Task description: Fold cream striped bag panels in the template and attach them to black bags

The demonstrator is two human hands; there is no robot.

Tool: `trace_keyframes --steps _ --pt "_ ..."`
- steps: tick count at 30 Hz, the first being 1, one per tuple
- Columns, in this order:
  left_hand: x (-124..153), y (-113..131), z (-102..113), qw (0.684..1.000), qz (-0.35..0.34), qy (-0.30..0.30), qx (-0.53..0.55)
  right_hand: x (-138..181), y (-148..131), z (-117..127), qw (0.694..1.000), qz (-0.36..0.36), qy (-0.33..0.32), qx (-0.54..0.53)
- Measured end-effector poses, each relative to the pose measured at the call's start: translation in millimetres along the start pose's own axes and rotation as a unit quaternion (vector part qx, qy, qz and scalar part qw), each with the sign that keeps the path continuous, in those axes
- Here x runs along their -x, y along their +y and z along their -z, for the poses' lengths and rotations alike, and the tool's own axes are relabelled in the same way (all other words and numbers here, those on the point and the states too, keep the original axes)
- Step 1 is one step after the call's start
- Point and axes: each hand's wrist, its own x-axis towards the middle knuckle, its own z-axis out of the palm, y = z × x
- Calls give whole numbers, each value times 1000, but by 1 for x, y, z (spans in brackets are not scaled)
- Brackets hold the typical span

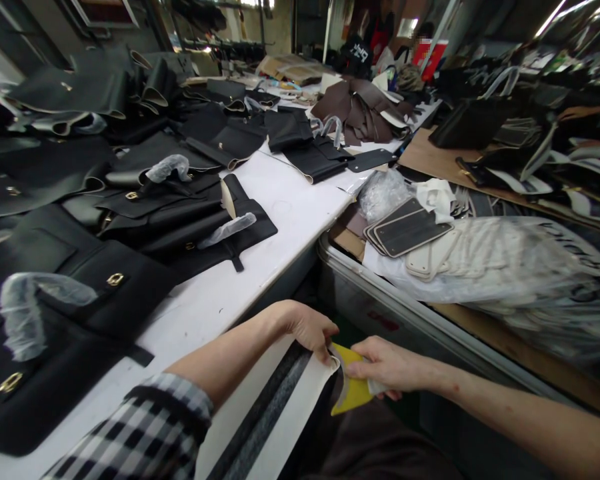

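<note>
Low in the head view, my left hand [307, 330] pinches the far edge of a leather bag piece [286, 400], cream with a dark stripe along it. The piece slopes down toward my lap. My right hand [387, 367] grips a flat yellow sheet [353, 393], which meets the edge of the piece beside my left fingers. Whether the yellow sheet goes inside the piece or only touches its edge, I cannot tell. Left of my arms, a black leather bag [90, 293] with gold clasps and a plastic-wrapped handle lies on the white table [280, 193].
More black bag pieces [205, 133] cover the table's left and back, with brown leather pieces [360, 107] farther off. At right stands a bin [380, 287] holding black oval-ended panels [410, 227] and plastic-wrapped pale panels [505, 267]. People stand in the background.
</note>
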Motion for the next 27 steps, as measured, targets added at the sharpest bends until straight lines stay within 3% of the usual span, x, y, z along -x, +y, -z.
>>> trace_keyframes --steps 14,27 --pt "4 1 0 999 -17 6 -35 2 -19 -17 997 -55 24 -46" --pt "0 -9 -4 995 -42 55 -70 0 -27 -36 986 -101 26 -128"
